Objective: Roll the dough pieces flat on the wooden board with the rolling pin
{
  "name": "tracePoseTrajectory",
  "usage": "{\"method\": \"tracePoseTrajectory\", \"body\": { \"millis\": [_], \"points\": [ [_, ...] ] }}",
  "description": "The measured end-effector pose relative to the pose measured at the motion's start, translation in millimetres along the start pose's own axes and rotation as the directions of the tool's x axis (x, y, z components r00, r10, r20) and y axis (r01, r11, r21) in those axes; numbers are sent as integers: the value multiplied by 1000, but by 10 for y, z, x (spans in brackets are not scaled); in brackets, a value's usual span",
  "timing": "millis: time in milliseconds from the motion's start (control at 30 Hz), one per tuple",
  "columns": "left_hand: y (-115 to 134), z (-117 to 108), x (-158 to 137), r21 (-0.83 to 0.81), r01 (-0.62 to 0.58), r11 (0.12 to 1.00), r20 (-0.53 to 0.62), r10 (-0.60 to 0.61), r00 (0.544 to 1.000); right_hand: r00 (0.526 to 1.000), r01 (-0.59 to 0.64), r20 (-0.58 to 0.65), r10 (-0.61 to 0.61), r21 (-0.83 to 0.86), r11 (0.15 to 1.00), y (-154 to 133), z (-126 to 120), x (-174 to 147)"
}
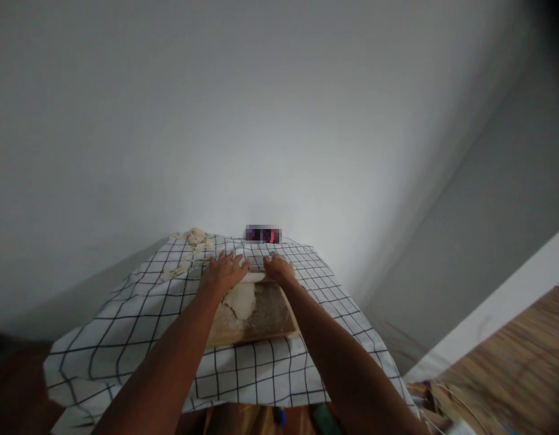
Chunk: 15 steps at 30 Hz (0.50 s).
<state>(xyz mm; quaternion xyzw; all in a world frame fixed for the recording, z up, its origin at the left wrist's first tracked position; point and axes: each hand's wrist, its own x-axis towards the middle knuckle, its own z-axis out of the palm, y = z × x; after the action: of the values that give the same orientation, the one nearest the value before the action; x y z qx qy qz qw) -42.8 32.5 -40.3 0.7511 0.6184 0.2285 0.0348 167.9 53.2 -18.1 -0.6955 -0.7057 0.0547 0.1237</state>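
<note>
While your left hand (223,270) lies spread on the rolling pin (254,277), your right hand (279,267) covers its end, grip unclear, beyond the dough (243,301) on the board (272,311)

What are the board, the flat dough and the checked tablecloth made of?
The board looks like wood: brown and dull, with a tan edge. The flat dough is probably flour-based: matte, off-white and ragged-edged. The checked tablecloth seems to be matte fabric, since it wrinkles and drapes, though thin plastic is possible.
</note>
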Motion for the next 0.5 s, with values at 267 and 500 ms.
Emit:
{"method": "tracePoseTrajectory", "body": {
  "millis": [267, 500],
  "points": [
    [-47, 24, 380, -20, 112, 993, 40, -111, 993, 999, -40, 19, 39, 70, 997, -9, 51, 416],
    [-15, -27, 337, 16, 157, 987, 32, -157, 987, 999, -18, 38, 17, 46, 999, -17, 33, 387]
  ]
}}
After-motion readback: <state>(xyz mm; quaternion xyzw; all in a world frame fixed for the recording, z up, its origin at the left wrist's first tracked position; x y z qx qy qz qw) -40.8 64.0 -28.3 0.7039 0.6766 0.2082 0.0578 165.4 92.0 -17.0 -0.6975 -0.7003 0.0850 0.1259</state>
